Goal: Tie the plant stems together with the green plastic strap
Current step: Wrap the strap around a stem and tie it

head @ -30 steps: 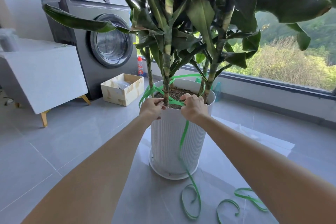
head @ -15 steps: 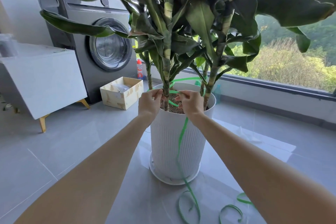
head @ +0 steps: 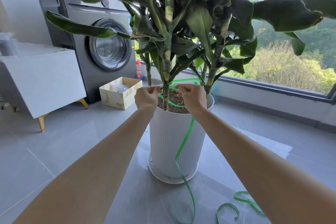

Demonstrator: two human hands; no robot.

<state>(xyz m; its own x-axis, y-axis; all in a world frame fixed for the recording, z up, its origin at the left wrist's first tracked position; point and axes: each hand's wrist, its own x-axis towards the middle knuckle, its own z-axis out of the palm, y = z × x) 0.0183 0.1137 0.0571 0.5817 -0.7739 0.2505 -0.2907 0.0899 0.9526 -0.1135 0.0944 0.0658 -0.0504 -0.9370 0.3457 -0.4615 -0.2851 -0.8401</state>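
A tall leafy plant stands in a ribbed white pot [head: 174, 143], with several striped stems [head: 166, 71] rising from the soil. A green plastic strap [head: 183, 143] loops behind the stems above the rim, crosses the soil, then trails down the pot's front and curls on the floor. My left hand [head: 146, 96] pinches the strap just left of the front stem. My right hand [head: 192, 96] pinches it just right of that stem. Both hands hover over the pot's rim, on either side of the stem.
A grey washing machine [head: 101, 45] stands behind on the left, with a white cabinet on gold legs [head: 40, 80] beside it. An open cardboard box [head: 121, 92] and a red-capped bottle [head: 139, 71] sit on the tiled floor. A window ledge [head: 272, 96] runs along the right.
Both hands have risen from the pot's rim to a point on the front stem above the soil, drawing the strap up and tighter around the stems. The view has shifted slightly.
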